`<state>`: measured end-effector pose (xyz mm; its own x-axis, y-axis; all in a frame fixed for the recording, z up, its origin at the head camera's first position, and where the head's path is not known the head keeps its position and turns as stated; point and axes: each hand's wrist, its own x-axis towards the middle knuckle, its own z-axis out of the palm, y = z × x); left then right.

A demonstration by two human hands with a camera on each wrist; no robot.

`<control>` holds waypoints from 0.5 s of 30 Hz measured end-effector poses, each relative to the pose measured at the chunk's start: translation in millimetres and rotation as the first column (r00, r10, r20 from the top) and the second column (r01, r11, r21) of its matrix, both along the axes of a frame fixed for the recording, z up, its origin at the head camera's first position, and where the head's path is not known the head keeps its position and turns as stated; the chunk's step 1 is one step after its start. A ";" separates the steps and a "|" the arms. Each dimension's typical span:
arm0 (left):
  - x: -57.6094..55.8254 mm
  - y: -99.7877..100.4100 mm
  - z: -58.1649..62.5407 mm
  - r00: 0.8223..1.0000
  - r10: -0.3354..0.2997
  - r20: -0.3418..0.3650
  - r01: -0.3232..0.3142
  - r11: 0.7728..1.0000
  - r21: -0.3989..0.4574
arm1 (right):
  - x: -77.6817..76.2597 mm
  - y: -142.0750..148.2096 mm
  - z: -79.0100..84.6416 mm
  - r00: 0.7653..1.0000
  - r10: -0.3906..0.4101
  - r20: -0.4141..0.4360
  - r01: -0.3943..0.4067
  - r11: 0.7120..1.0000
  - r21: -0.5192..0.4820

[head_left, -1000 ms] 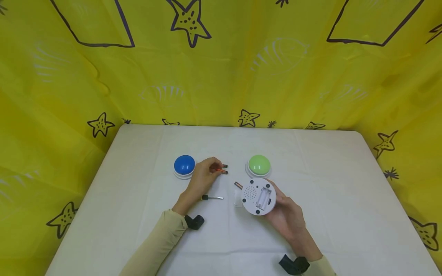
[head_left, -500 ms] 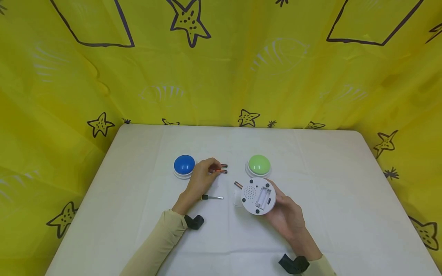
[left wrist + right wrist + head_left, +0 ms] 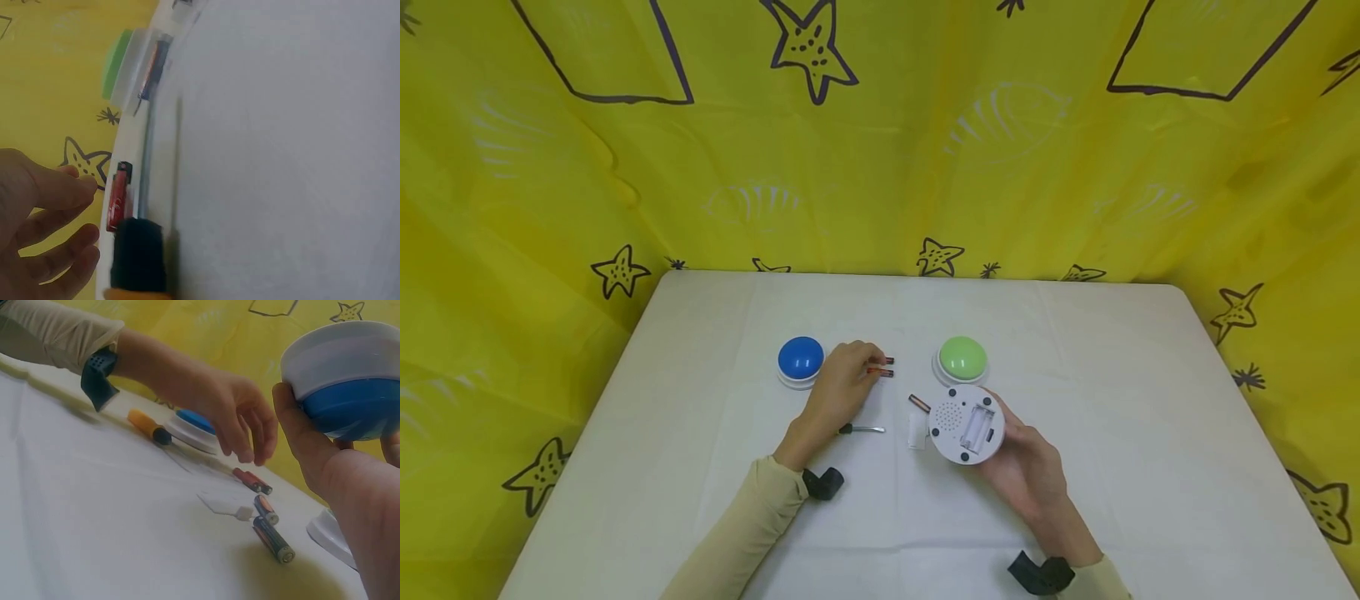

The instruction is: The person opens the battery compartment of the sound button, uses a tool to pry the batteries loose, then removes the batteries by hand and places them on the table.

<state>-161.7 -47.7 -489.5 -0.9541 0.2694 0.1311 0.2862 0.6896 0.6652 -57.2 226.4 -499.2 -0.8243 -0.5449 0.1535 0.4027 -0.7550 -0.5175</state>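
My right hand grips a round push button turned upside down. Its white base faces up, with an uncovered battery slot; the right wrist view shows its blue dome below. My left hand hovers by two red batteries lying side by side. Its fingers are loosely bent with nothing between them, apart from the batteries in the left wrist view. Two more batteries lie on the cloth; the head view shows one battery, beside a small white cover.
A blue button stands left of my left hand, and a green button stands behind the held one. Below my left hand lies a screwdriver. A yellow curtain hangs behind the white table.
The front red battery, slanted in my left fingers a second ago, now lies level beside the other one, released. My right hand has shifted the held button slightly right.
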 end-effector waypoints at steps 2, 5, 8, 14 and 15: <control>0.3 1.8 3.0 0.999 -0.023 -0.035 0.022 0.999 -0.026 | 0.3 2.3 0.3 1.000 -0.009 0.000 0.009 1.000 0.015; 1.2 4.9 7.5 0.996 -0.056 -0.067 0.054 0.998 -0.041 | 1.3 6.3 1.7 0.999 -0.035 0.009 0.035 0.999 0.042; 4.0 8.4 11.4 0.996 -0.071 -0.061 0.069 0.997 -0.042 | 3.1 11.0 3.9 0.997 -0.075 0.004 0.074 0.994 0.085; 13.7 20.4 22.9 0.994 -0.113 -0.009 0.113 0.993 -0.040 | 5.4 21.8 6.5 0.984 -0.159 -0.075 0.174 0.944 0.282; 15.6 22.9 25.1 0.992 -0.125 -0.005 0.125 0.992 -0.037 | 5.6 23.0 7.0 0.979 -0.180 -0.092 0.201 0.924 0.327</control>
<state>-146.1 -24.8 -464.4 -0.9118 0.3910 0.1259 0.3762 0.6721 0.6377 -51.6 249.3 -492.2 -0.9126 -0.4067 0.0425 0.2291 -0.5947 -0.7706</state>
